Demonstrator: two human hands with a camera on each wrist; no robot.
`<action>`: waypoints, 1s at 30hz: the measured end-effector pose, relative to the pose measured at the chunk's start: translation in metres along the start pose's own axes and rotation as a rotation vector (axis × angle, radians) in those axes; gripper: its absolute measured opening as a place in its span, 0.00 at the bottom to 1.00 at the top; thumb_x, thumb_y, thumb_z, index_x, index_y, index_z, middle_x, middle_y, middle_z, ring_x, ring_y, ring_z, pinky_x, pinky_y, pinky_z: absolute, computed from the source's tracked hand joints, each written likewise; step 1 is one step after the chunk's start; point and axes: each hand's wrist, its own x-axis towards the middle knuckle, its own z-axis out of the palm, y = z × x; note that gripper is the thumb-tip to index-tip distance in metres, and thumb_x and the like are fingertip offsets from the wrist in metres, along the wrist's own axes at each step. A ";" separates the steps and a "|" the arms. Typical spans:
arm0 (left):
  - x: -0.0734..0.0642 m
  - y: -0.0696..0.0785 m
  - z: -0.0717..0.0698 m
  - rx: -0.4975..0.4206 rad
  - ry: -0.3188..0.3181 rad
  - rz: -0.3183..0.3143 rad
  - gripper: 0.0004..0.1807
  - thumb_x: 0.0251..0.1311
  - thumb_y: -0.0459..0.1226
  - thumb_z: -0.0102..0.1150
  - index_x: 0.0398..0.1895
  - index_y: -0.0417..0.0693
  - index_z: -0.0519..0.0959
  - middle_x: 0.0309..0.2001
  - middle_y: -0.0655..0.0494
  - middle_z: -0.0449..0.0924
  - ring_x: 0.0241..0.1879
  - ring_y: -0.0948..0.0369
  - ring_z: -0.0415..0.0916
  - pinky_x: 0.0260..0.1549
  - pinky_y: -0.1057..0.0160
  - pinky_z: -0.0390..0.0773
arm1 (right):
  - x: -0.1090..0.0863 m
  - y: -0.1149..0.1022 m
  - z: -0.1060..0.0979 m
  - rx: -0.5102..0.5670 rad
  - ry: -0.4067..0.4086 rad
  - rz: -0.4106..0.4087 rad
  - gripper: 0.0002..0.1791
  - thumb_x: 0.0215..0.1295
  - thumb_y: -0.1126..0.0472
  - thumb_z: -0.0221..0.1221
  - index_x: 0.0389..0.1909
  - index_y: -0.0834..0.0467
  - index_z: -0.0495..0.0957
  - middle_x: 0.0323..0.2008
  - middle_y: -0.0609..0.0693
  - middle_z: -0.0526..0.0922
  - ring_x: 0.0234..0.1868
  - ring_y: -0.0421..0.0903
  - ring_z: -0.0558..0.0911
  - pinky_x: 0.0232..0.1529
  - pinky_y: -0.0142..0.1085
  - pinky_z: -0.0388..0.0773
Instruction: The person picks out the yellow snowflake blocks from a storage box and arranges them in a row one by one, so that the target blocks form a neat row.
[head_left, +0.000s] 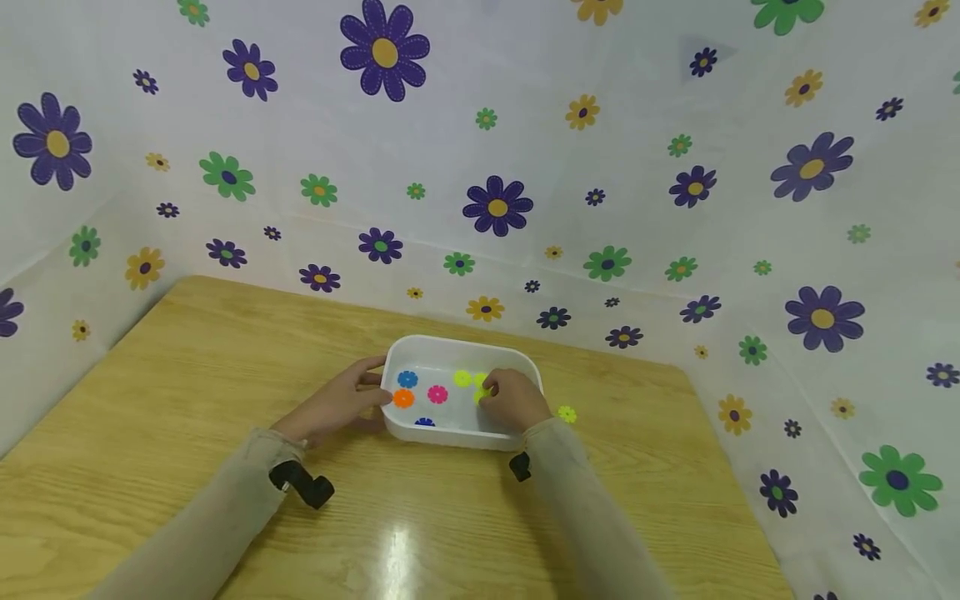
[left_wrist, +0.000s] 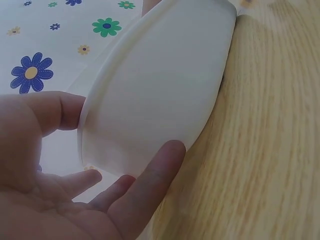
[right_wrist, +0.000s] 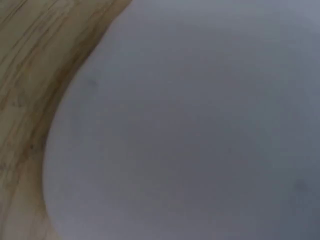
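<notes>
A white rectangular tray (head_left: 450,435) holds several small flower-shaped plastic discs. My left hand (head_left: 341,404) holds its left end. In the left wrist view, the thumb hooks over the rim while the other fingers of that hand (left_wrist: 65,195) touch the tray's outer wall (left_wrist: 150,95). Inside at the right, my right hand (head_left: 516,400) has bent fingers at the yellow discs (head_left: 463,378); whether they pinch one is hidden. Further left lie a blue disc (head_left: 407,379), an orange disc (head_left: 403,398), a pink disc (head_left: 437,394) and a dark blue disc (head_left: 424,422). The right wrist view shows only tray wall (right_wrist: 190,125) and wood.
One yellow-green disc (head_left: 567,414) lies on the wooden table (head_left: 360,525), just right of the tray. A white flower-printed cloth (head_left: 435,142) hangs behind the table and along both sides. Dark camera mounts (head_left: 302,483) sit at the wrists.
</notes>
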 end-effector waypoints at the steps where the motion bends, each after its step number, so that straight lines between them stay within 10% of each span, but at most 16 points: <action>1: 0.000 0.000 0.000 0.002 0.002 -0.003 0.40 0.74 0.34 0.55 0.83 0.46 0.49 0.71 0.32 0.61 0.62 0.40 0.75 0.48 0.47 0.87 | 0.001 0.000 0.001 0.005 -0.005 0.011 0.12 0.66 0.60 0.67 0.48 0.57 0.84 0.43 0.51 0.83 0.43 0.49 0.79 0.52 0.45 0.82; 23: 0.001 0.001 0.001 0.023 0.006 -0.003 0.38 0.75 0.35 0.55 0.82 0.45 0.50 0.72 0.33 0.60 0.61 0.41 0.75 0.48 0.49 0.88 | -0.003 -0.006 0.009 -0.141 0.055 0.016 0.17 0.59 0.62 0.69 0.48 0.63 0.81 0.40 0.54 0.75 0.42 0.52 0.74 0.51 0.46 0.78; 30: 0.001 -0.002 -0.002 0.030 -0.008 -0.002 0.39 0.75 0.35 0.56 0.82 0.45 0.50 0.72 0.34 0.60 0.61 0.41 0.75 0.48 0.49 0.88 | -0.007 -0.013 0.009 0.022 0.047 -0.010 0.07 0.67 0.62 0.66 0.42 0.59 0.81 0.37 0.51 0.81 0.39 0.48 0.77 0.48 0.42 0.81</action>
